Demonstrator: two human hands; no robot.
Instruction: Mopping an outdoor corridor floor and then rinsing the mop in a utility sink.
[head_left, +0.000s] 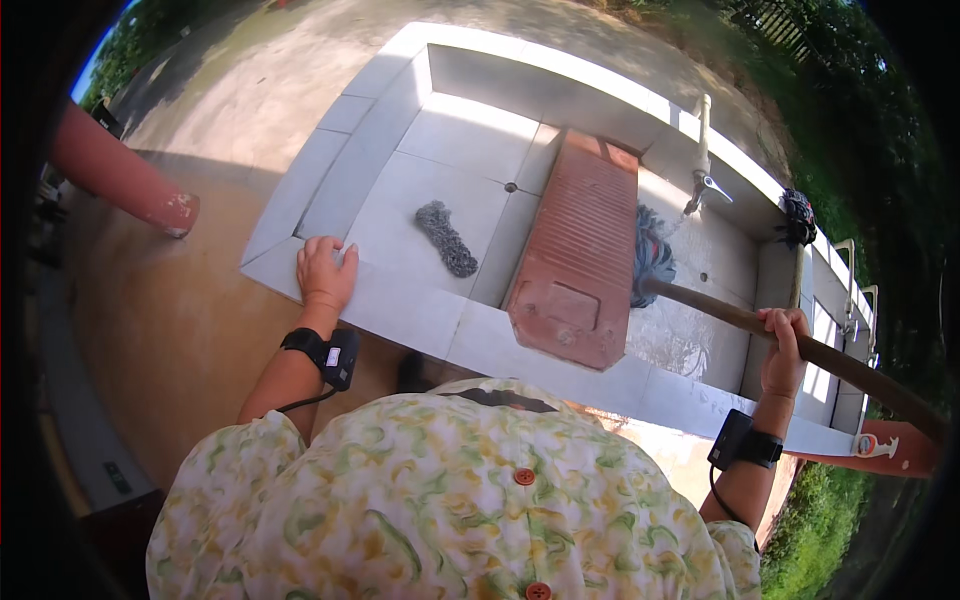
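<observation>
My right hand (784, 351) is closed around the wooden handle of a mop (705, 306). The mop's grey-blue cloth head (654, 255) lies in the right basin of a tiled outdoor sink, against the side of a ribbed reddish washboard slab (577, 247). Water runs from a tap (701, 187) near the mop head, and the basin floor there is wet. My left hand (327, 271) rests on the tiled front rim (397, 300) near its left corner, holding nothing. A crumpled dark grey cloth (448, 238) lies in the left basin, to the right of that hand.
Another dark mop head (799, 216) hangs over the far rim at the right. More taps (849, 285) stand along the basins beyond. A white spray-bottle top (877, 445) shows at the right end of the front rim. A red pillar (127, 172) stands at the left.
</observation>
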